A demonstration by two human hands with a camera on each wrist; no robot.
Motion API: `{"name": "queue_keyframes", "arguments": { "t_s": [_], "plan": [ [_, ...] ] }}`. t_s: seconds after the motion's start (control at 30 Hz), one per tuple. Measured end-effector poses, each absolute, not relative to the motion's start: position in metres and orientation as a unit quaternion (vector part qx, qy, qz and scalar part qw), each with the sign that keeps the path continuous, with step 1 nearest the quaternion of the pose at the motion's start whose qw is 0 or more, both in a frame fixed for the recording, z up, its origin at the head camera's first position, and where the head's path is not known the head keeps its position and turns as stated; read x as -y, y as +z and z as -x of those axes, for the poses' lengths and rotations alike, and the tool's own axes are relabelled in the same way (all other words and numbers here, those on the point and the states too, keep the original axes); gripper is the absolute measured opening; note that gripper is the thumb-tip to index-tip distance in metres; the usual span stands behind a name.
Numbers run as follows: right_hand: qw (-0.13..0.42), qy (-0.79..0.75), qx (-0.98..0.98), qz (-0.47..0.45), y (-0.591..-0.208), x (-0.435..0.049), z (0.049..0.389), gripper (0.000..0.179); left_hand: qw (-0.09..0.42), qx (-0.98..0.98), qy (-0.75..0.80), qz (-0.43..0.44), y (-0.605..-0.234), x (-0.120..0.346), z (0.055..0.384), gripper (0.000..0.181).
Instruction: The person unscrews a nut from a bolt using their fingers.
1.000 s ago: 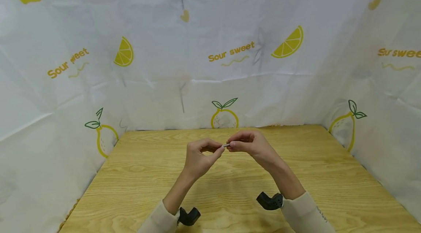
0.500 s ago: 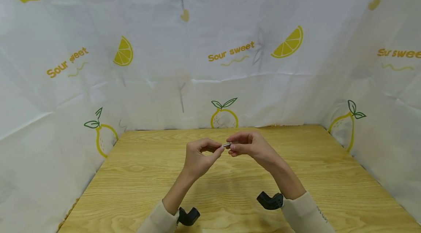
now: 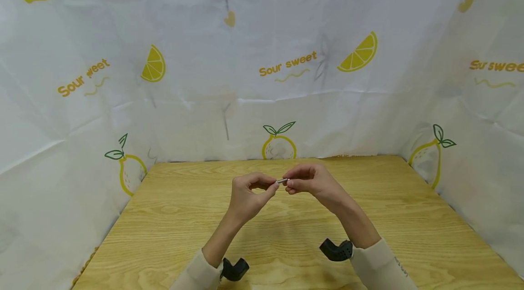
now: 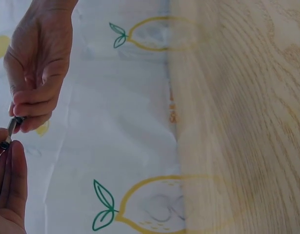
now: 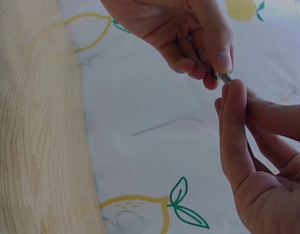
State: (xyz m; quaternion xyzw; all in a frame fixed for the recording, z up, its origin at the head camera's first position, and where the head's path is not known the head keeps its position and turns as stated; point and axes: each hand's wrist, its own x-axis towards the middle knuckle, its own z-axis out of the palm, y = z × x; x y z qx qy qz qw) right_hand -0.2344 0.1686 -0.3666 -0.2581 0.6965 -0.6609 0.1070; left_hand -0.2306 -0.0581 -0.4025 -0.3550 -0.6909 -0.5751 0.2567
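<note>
A small silvery bolt (image 3: 282, 181) is held in the air between the two hands, its threads showing in the right wrist view. My left hand (image 3: 250, 195) pinches one end between thumb and fingers. At the opposite end, the thumb and fingertips of my right hand (image 3: 315, 184) close around the bolt. In the left wrist view, dark parts sit at both ends of the bolt (image 4: 12, 127); whether one is a nut I cannot tell. Fingertips cover both ends.
Below the hands lies a wood-grain table (image 3: 184, 235). A white lemon-print cloth (image 3: 196, 76) hangs behind it and along both sides. Black curved mounts (image 3: 336, 250) are fixed at both wrists.
The right thumb and fingers have shifted slightly at the bolt's end, and more of the bolt shows than a second ago. The left hand has stayed in place.
</note>
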Motion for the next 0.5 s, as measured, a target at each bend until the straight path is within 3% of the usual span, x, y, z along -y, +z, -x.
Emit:
{"name": "queue_keyframes", "arguments": {
  "t_s": [0.5],
  "plan": [
    [0.081,-0.676,-0.687,0.253,-0.3684,-0.1699,0.2360,0.025,0.248,0.698,-0.576,0.345,-0.4014,0.0596,0.2309,0.010]
  ]
}}
